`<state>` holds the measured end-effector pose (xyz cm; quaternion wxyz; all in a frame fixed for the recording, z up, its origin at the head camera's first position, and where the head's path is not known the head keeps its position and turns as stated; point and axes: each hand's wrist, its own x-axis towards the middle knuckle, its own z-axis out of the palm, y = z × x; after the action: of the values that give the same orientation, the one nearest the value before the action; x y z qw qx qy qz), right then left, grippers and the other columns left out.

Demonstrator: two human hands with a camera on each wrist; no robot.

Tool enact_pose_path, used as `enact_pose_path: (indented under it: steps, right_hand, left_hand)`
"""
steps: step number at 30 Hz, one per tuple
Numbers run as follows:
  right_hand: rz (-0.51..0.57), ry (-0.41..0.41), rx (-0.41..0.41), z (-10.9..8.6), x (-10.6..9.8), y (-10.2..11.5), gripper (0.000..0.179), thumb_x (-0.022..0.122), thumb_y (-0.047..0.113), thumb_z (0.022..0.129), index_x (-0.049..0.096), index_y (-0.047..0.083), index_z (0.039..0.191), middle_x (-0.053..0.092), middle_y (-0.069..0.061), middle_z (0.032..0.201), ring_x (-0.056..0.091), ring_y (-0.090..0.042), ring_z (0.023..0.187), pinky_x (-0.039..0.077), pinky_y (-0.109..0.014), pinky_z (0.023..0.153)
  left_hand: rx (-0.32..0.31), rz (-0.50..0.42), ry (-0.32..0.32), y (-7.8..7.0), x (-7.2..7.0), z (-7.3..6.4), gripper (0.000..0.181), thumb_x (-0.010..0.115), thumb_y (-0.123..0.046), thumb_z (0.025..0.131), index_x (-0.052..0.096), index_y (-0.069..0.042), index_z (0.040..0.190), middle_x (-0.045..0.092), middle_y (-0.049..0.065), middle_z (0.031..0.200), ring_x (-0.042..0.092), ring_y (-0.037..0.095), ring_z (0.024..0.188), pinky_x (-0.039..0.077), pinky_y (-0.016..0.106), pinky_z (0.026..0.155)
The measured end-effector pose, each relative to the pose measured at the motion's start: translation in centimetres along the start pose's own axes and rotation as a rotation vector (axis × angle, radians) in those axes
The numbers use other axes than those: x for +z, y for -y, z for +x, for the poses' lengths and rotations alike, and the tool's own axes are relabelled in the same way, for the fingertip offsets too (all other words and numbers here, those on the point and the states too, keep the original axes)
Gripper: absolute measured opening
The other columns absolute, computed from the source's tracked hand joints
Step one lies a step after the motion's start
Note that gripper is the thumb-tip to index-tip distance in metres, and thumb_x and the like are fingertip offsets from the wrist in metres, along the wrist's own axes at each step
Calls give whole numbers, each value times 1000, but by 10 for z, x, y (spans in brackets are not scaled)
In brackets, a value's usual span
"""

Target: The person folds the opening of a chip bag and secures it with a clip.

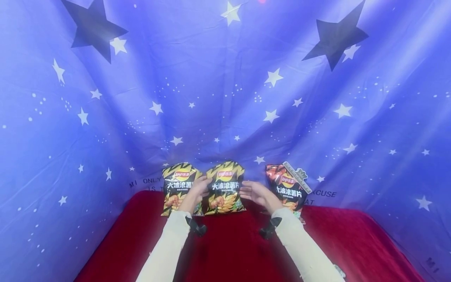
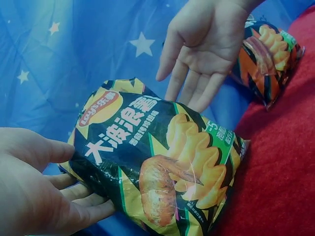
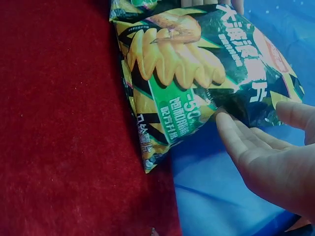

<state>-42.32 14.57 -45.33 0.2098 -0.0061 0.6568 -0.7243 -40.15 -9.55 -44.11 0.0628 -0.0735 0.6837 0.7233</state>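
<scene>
Item: my white sleeves [image 1: 163,246], shown clearly in the head view alone, a dark wrist device [image 1: 197,228] at each cuff. Item: worktop [image 1: 225,250], covered in red cloth. Item: left hand [image 1: 198,192], thumb and fingers apart, thumb tip touching the edge of the middle chip bag [image 1: 225,190], fingers partly behind it. Item: right hand [image 1: 258,194], thumb and fingers spread, a fingertip at the opposite edge, as my right wrist view shows. The bag itself: yellow and black, between my hands, contents hidden; wrist views add its printed wing, wavy chips and green panel. Item: left chip bag [image 1: 176,190], same design, just beside. Item: right chip bag [image 1: 286,192], red and black, beyond my right hand, a pale ruler-shaped piece [image 1: 297,178] across its upper corner. Item: blue starred backdrop [image 1: 211,78], behind everything.
</scene>
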Motion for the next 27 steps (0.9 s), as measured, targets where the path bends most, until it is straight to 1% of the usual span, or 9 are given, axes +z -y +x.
enact_pose_path:
  steps: [3, 7, 10, 13, 16, 18, 21, 23, 27]
  right_hand:
    - [15, 2, -12, -7, -2, 4, 50, 44, 10, 107, 29, -12, 150, 41, -38, 147, 63, -31, 116, 40, -50, 118]
    - [41, 18, -28, -18, -7, 9, 51, 42, 8, 107, 26, -15, 150, 37, -41, 150, 67, -23, 105, 40, -50, 117]
    - [40, 27, -48, -29, -11, 14, 52, 43, 9, 107, 25, -15, 150, 47, -39, 141, 68, -19, 100, 42, -49, 116]
    - [30, 32, -77, -42, -16, 21, 48, 45, 9, 107, 31, -14, 147, 63, -23, 121, 68, -16, 97, 41, -49, 117]
    - [25, 31, -106, -58, -20, 28, 43, 48, 9, 106, 37, -12, 142, 68, -8, 105, 68, -14, 96, 42, -49, 117]
    - [13, 39, -119, -70, -22, 31, 44, 49, 9, 106, 37, -12, 142, 70, -5, 102, 68, -14, 97, 46, -46, 114]
    - [-8, 50, -127, -89, -24, 33, 50, 50, 9, 105, 32, -15, 145, 71, -6, 104, 69, -14, 98, 53, -40, 107]
    - [-20, 64, -128, -103, -24, 33, 53, 49, 9, 106, 28, -17, 147, 70, -7, 107, 69, -14, 99, 56, -37, 103]
    - [-34, 76, -113, -126, -23, 28, 46, 49, 9, 105, 35, -15, 142, 69, -6, 107, 69, -14, 100, 57, -36, 101]
  left_hand:
    - [24, 17, -6, -2, 2, -5, 56, 53, -15, 105, 33, 6, 154, 36, 32, 157, 38, 56, 142, 37, 61, 117]
    - [50, 28, -10, -6, 7, -14, 55, 56, -16, 104, 38, 4, 152, 44, 31, 152, 46, 53, 137, 39, 61, 116]
    - [84, 19, 9, -10, 11, -21, 55, 58, -15, 103, 39, 5, 151, 47, 33, 149, 50, 52, 134, 42, 59, 114]
    - [123, 17, 33, -16, 15, -29, 55, 58, -13, 102, 39, 6, 150, 50, 33, 146, 55, 50, 130, 48, 55, 110]
    - [149, 36, 62, -22, 18, -40, 57, 60, -13, 101, 39, 7, 150, 52, 32, 143, 59, 47, 125, 55, 49, 103]
    - [159, 45, 95, -26, 18, -48, 59, 61, -12, 100, 38, 8, 150, 51, 32, 144, 61, 47, 121, 58, 46, 98]
    - [169, 48, 158, -28, 16, -60, 62, 61, -11, 99, 35, 10, 150, 45, 32, 148, 61, 45, 119, 59, 46, 96]
    - [161, 39, 203, -27, 14, -68, 63, 61, -12, 99, 33, 11, 151, 43, 33, 148, 64, 41, 115, 57, 49, 99]
    - [139, 30, 303, -21, 9, -83, 67, 60, -12, 99, 27, 12, 153, 46, 34, 144, 69, 27, 101, 50, 59, 106]
